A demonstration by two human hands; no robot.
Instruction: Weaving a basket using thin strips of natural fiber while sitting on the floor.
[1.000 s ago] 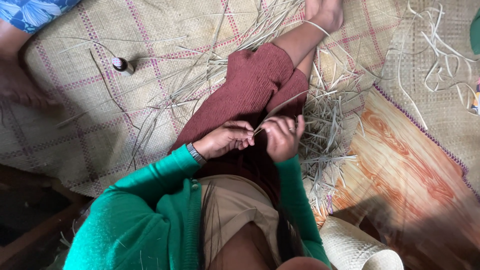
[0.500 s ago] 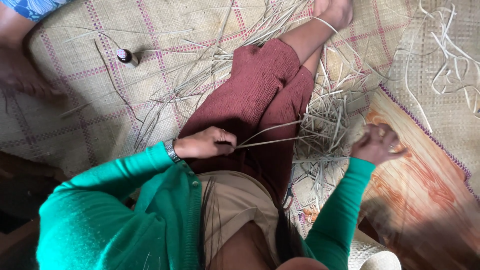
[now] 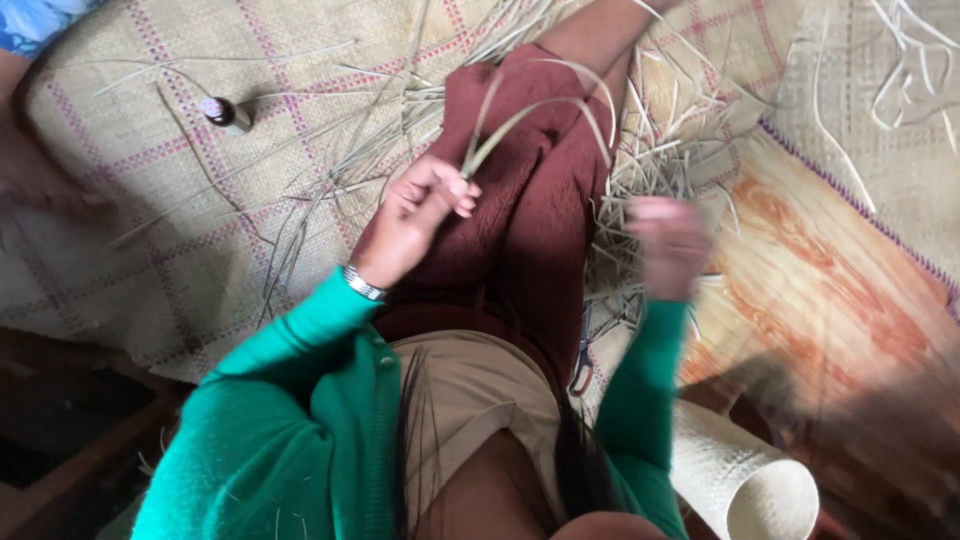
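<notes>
A thin grass strip [image 3: 540, 110] bends in a loop over the lap, and the left hand [image 3: 425, 205] pinches its end tight. The right hand [image 3: 668, 245] is blurry beside the knee, so I cannot tell if it holds anything. Lots of loose strips [image 3: 650, 190] lie on the woven mat [image 3: 130, 220], so it looks like much is left to do.

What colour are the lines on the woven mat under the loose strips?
The woven mat is pale straw with a pink-purple checked grid, clearest in the head view.
</notes>
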